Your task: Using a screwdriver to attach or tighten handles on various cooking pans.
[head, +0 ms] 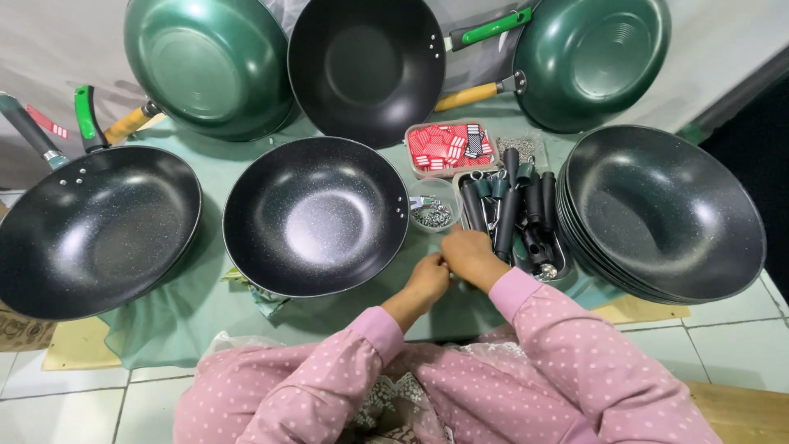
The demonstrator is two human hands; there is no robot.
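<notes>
While kneeling at the green cloth point(205, 296), pinching something small, perhaps a screw, between left hand point(427, 278) and right hand point(470, 253), fingers curled together just beside the handle tray point(567, 271); light, hard, slippery; gripping by fingertips beside the handleless black wok point(316, 215)

Both hands, left point(427, 279) and right point(470, 255), meet beside a black pan point(316, 215) and tray of handles point(514, 215), perhaps pinching something small.
</notes>
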